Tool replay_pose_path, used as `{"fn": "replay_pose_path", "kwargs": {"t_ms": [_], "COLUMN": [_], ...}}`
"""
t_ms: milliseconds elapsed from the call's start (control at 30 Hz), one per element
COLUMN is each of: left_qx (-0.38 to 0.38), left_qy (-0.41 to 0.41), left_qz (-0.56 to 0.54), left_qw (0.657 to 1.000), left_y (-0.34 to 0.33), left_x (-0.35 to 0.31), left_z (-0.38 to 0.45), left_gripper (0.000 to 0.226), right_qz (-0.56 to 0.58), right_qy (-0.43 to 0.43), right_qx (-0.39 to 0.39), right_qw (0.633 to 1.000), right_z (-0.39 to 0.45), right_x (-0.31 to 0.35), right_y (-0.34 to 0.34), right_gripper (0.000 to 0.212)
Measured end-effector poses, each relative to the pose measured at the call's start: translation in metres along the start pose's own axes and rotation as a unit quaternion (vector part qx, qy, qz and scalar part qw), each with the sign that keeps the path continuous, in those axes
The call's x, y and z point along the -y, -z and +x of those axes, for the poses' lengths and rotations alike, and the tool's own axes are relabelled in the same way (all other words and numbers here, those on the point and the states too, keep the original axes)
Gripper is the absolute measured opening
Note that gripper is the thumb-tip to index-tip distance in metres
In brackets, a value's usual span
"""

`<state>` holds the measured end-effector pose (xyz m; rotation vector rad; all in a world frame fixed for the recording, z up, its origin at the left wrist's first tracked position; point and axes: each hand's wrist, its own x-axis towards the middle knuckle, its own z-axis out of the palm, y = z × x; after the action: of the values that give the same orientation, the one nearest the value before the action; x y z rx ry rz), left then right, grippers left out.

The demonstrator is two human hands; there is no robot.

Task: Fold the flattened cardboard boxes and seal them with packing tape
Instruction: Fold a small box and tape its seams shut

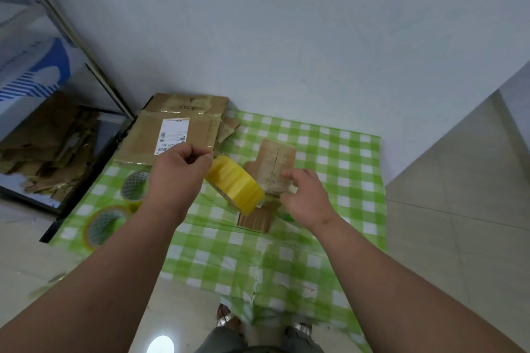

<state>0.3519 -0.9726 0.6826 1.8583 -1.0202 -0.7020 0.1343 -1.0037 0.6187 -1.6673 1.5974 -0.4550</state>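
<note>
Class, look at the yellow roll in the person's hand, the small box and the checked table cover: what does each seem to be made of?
Yellow roll: glossy plastic tape, translucent yellow layers.
Small box: brown corrugated cardboard, fluting visible at the lower flap, shiny where taped.
Table cover: probably thin plastic sheet, slightly shiny and creased; could be coated cloth.

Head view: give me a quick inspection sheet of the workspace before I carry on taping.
Surface: green checked cloth on the floor.
Job's things: small cardboard box, mid-cloth; yellow tape roll; flattened boxes at far left corner.
Clutter: two spare tape rolls, left edge.
Hands: left hand holds the roll; right hand at the box, pulling tape.
Cables: nothing seen.
Surroundings: wall; cardboard scraps, left.
</note>
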Motion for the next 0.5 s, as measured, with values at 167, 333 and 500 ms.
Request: {"fn": "replay_pose_path", "kwargs": {"t_ms": [167,333,500], "left_qx": [0.030,0.038,0.063], "left_qy": [0.046,0.113,0.149], "left_qz": [-0.088,-0.136,-0.136], "left_qw": [0.995,0.983,0.977], "left_y": [-0.010,-0.022,-0.039], "left_x": [-0.007,-0.015,-0.012], "left_z": [-0.003,-0.004,-0.011], "left_gripper": [0.018,0.022,0.020], "right_qz": [0.263,0.252,0.273], "right_qy": [0.048,0.074,0.061], "right_qx": [0.010,0.095,0.122], "right_qw": [0.964,0.960,0.952], "right_z": [-0.027,-0.047,-0.048], "right_x": [0.036,0.038,0.029], "right_y": [0.010,0.014,0.043], "right_gripper": [0.022,0.025,0.031]}}
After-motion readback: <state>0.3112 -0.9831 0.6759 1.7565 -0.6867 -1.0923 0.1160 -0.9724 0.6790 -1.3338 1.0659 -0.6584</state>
